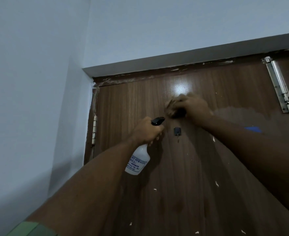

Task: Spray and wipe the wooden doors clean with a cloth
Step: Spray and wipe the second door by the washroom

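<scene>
One wooden door (183,159), two hands up. Left hand (146,132) grips one white spray bottle (137,161) around its neck, at 7 o'clock of the right hand (194,107), which presses one blurred cloth (171,108) on the door. One bolt latch (279,84) at 2 o'clock, one hinge (94,130) at 9.

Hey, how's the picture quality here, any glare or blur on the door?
Head view: dim overall; a bright glare patch on the wooden door just above the right hand; that hand and its cloth are motion-blurred; wide-angle distortion tilts the door frame.
</scene>
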The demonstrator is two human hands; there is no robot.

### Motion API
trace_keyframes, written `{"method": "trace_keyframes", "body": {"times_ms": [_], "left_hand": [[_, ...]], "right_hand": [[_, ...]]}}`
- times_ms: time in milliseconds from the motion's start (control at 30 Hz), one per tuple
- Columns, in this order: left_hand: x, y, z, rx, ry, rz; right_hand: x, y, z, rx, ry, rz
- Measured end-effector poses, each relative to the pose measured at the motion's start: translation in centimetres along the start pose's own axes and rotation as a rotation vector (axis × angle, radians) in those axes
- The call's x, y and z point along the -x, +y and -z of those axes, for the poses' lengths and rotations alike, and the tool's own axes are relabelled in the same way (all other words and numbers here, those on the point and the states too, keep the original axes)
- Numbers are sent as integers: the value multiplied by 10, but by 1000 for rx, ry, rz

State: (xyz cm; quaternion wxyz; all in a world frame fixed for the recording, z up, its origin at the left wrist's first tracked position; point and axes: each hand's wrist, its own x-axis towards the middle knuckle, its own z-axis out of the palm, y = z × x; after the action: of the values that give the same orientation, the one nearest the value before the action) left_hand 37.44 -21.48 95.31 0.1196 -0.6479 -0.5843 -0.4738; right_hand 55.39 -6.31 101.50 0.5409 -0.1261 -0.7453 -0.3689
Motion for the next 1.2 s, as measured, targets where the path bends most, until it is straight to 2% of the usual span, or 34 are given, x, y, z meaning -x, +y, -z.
{"method": "trace_keyframes", "body": {"times_ms": [33,100,133,233,300,433,467,533,600,767,933,1033,1100,1200], "left_hand": [[0,0,0,-9,4,9],[3,-2,-3,-19,-17,32],[4,-4,-4,-21,-33,44],[11,-13,-13,-25,-76,65],[12,-17,-19,-27,-87,69],[12,-22,-22,-1,-93,57],[13,-23,-22,3,-99,50],[16,-24,-20,3,-137,35],[18,-24,-18,13,-179,24],[23,-22,-19,-49,-197,18],[27,-24,-21,-112,-178,102],[27,-28,-19,-125,-147,115],[28,-33,-16,-77,-111,41],[30,-38,-14,51,-4,-18]], "right_hand": [[-1,5,0,3,40,-153],[8,-3,-4,11,39,-249],[15,-11,-7,19,23,-212],[53,-13,-19,88,-33,86],[59,-1,-14,116,-68,141],[53,-14,-21,16,60,-165],[54,-22,-25,-17,67,-190],[58,-33,-28,-77,20,-103],[59,-39,-20,-108,-101,25],[49,-24,-4,10,-198,227],[43,-28,-14,56,-44,44],[42,-34,-22,45,-63,35],[46,-36,-23,38,-85,122],[45,-37,-22,105,-177,422]]}}
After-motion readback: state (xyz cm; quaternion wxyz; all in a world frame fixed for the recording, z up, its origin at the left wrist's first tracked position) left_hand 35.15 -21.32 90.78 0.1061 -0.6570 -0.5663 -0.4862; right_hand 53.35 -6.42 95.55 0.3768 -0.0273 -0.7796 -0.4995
